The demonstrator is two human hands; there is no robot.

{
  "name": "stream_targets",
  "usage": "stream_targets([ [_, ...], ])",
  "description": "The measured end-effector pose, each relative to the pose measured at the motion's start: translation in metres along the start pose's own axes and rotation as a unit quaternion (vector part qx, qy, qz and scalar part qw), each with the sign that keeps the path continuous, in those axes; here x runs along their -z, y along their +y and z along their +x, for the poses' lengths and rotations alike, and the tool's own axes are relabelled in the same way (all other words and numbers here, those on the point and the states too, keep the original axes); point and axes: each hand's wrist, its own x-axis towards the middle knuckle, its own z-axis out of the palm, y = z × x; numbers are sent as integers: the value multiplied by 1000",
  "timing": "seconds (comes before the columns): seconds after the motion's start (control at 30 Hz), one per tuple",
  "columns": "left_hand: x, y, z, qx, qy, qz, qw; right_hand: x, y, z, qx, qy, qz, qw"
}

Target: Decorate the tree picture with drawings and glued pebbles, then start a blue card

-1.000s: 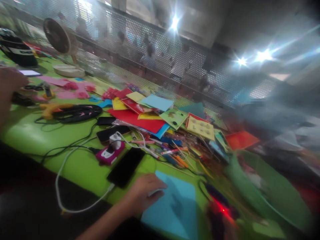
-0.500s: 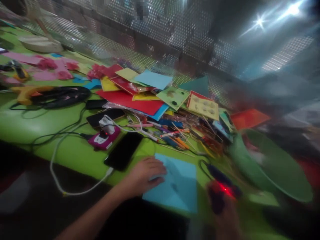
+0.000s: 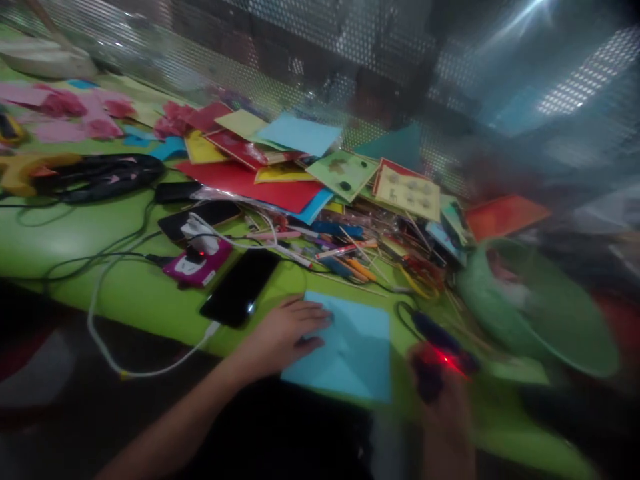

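Note:
My left hand (image 3: 295, 333) lies with its fingers stretched out over the left edge of a light blue sheet of paper (image 3: 357, 350), pressing on it. The sheet lies flat on the green table, with a faint shadow across it. To the right of the paper, my right hand (image 3: 440, 383) is wrapped round a dark blue glue gun (image 3: 443, 337) with a glowing red light and a thin cord. Blur hides the detail of its nozzle and of the fingers of that hand.
A black phone (image 3: 241, 290) and a purple power adapter (image 3: 197, 265) with cables are on the left. Behind the paper lie pens and sticks under heaped coloured cards (image 3: 270, 180). A green bowl (image 3: 550, 300) stands at right; pink paper flowers (image 3: 63, 103) lie at far left.
The camera view has shifted slightly, so the table and its things appear higher and a little left. Both hands keep the same places by the paper.

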Motion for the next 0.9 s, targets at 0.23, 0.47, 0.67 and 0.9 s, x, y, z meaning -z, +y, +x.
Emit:
stream_targets([
  [0.23, -1, -4, 1, -13, 6, 9, 1000, -5, -2, -1, -10, 8, 44, 999],
  [0.47, -1, -5, 0, -19, 4, 12, 1000, -7, -3, -2, -3, 13, 34, 999],
  [0.67, 0, -8, 1, -28, -2, 28, 999, -8, -3, -4, -6, -5, 24, 1000],
  [0.9, 1, -15, 3, -68, 0, 57, 996, -14, -8, -5, -26, -6, 23, 999],
])
